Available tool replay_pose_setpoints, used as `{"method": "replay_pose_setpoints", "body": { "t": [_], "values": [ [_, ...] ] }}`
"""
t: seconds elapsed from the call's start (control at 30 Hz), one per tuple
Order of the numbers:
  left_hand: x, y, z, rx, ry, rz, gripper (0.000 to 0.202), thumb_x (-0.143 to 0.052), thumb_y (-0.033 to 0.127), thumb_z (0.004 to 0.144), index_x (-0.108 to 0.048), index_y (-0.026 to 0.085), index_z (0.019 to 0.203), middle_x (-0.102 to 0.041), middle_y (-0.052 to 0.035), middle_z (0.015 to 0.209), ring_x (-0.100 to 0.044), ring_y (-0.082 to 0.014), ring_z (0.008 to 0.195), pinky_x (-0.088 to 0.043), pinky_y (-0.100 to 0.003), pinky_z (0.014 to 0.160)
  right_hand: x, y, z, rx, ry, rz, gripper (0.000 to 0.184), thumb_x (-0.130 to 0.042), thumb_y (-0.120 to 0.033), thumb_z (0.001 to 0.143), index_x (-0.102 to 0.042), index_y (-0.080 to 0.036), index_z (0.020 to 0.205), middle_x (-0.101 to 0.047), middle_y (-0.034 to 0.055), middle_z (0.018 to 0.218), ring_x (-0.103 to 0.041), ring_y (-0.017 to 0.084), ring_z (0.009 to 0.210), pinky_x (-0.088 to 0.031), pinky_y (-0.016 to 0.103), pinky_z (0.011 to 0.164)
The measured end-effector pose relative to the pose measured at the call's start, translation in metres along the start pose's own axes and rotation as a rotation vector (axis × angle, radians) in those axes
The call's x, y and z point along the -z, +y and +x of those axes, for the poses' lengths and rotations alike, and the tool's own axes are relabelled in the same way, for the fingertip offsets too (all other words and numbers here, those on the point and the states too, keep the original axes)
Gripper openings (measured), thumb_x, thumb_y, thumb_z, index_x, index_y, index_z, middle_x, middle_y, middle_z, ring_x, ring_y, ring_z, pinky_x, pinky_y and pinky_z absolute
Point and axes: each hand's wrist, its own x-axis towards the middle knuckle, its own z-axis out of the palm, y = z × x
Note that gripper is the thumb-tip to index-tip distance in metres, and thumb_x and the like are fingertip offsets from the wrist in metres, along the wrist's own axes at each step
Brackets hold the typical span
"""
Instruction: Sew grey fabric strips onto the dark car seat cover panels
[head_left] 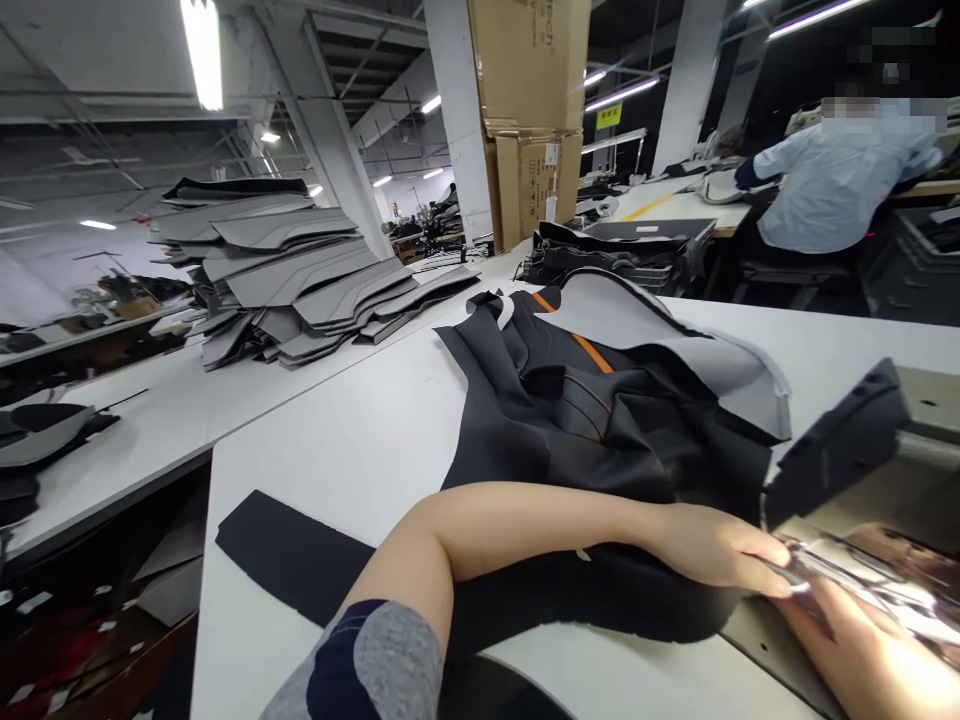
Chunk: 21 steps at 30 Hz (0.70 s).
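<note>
My left hand (pixel 712 545) reaches across black leather-like material (pixel 540 430), its thumb and fingers pinched at a small silvery item (pixel 796 578) whose kind I cannot make out. Close against those fingertips is my right hand (pixel 855 635), its fingers bent and brightly lit beside the metal parts of a sewing machine (pixel 911 590). What the right fingers grip is hidden. The black material lies bunched on the white table, with orange strips (pixel 592 353) and a grey backing (pixel 645 320). A long black strip (pixel 292 550) runs beneath my left arm.
Stacked grey panels (pixel 300 270) stand at the left on a joined white table (pixel 127 440). Cardboard boxes (pixel 532 120) rise behind, near a dark crate (pixel 652 245) of pieces. A co-worker in a light blue shirt (pixel 840 190) sits at the back right. A dark flat piece (pixel 840 440) stands tilted by the machine.
</note>
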Motion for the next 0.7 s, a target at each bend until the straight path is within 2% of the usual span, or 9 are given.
{"method": "replay_pose_setpoints", "body": {
  "t": [0.07, 0.13, 0.23, 0.33, 0.43, 0.53, 0.63, 0.7],
  "values": [
    [0.002, 0.012, 0.002, 0.012, -0.077, 0.138, 0.026, -0.051, 0.021, 0.086, -0.041, 0.018, 0.063, -0.048, 0.0028, 0.069, -0.051, -0.0144, 0.071, -0.038, -0.026, 0.071, 0.004, -0.002, 0.003, 0.018, -0.037, -0.018, 0.039, -0.040, -0.044, 0.085, -0.065, -0.018, 0.102, -0.066, 0.0189, 0.107, -0.064, 0.033, 0.096, -0.052, 0.042, 0.075],
    [0.003, 0.022, 0.000, 0.040, -0.130, 0.237, 0.024, -0.048, 0.021, 0.087, -0.041, 0.019, 0.065, -0.048, 0.0024, 0.071, -0.054, -0.0155, 0.073, -0.038, -0.027, 0.070, 0.010, -0.004, 0.003, 0.031, -0.038, -0.019, 0.038, -0.039, -0.038, 0.086, -0.064, -0.017, 0.105, -0.066, 0.0163, 0.104, -0.065, 0.031, 0.092, -0.053, 0.038, 0.071],
    [0.001, 0.032, -0.008, 0.071, -0.148, 0.338, 0.024, -0.045, 0.025, 0.090, -0.038, 0.020, 0.067, -0.049, 0.0022, 0.074, -0.056, -0.0159, 0.077, -0.039, -0.026, 0.068, 0.018, -0.005, 0.002, 0.169, 0.054, -0.013, 0.032, -0.040, -0.032, 0.086, -0.064, -0.018, 0.102, -0.066, 0.0114, 0.101, -0.065, 0.026, 0.088, -0.052, 0.032, 0.070],
    [-0.004, 0.034, -0.012, 0.089, -0.169, 0.465, 0.023, -0.042, 0.031, 0.090, -0.038, 0.021, 0.070, -0.053, 0.0020, 0.078, -0.057, -0.0168, 0.080, -0.039, -0.026, 0.065, 0.027, -0.011, 0.003, 0.250, 0.118, -0.031, 0.025, -0.043, -0.025, 0.084, -0.063, -0.019, 0.097, -0.066, 0.0090, 0.098, -0.065, 0.022, 0.081, -0.051, 0.029, 0.064],
    [-0.014, 0.035, -0.011, 0.076, -0.191, 0.631, 0.019, -0.040, 0.032, 0.089, -0.043, 0.021, 0.074, -0.060, -0.0004, 0.089, -0.059, -0.0189, 0.085, -0.039, -0.027, 0.062, 0.038, -0.023, 0.010, 0.210, 0.067, 0.001, 0.024, -0.040, -0.016, 0.084, -0.062, -0.019, 0.094, -0.063, 0.0082, 0.097, -0.063, 0.020, 0.081, -0.049, 0.028, 0.066],
    [-0.027, 0.037, -0.010, 0.077, -0.189, 0.799, 0.019, -0.038, 0.031, 0.089, -0.052, 0.020, 0.083, -0.064, -0.0030, 0.099, -0.061, -0.0206, 0.089, -0.039, -0.029, 0.058, 0.047, -0.038, 0.020, 0.184, 0.062, -0.004, 0.024, -0.040, -0.013, 0.083, -0.061, -0.020, 0.091, -0.061, 0.0063, 0.091, -0.061, 0.020, 0.082, -0.047, 0.028, 0.066],
    [-0.039, 0.033, -0.012, 0.059, -0.167, 0.960, 0.022, -0.039, 0.027, 0.087, -0.059, 0.020, 0.092, -0.066, -0.0038, 0.097, -0.062, -0.0213, 0.088, -0.040, -0.030, 0.055, 0.054, -0.051, 0.029, 0.249, 0.082, -0.162, 0.022, -0.044, -0.011, 0.081, -0.062, -0.021, 0.091, -0.061, 0.0050, 0.084, -0.060, 0.020, 0.074, -0.044, 0.027, 0.062],
    [-0.044, 0.027, -0.015, -0.006, -0.133, 1.058, 0.022, -0.043, 0.029, 0.087, -0.062, 0.020, 0.093, -0.067, -0.0041, 0.091, -0.062, -0.0216, 0.084, -0.041, -0.031, 0.055, 0.058, -0.058, 0.029, 0.272, 0.069, -0.259, 0.020, -0.046, -0.008, 0.079, -0.062, -0.020, 0.084, -0.060, 0.0053, 0.078, -0.058, 0.019, 0.064, -0.040, 0.027, 0.057]
  ]
}}
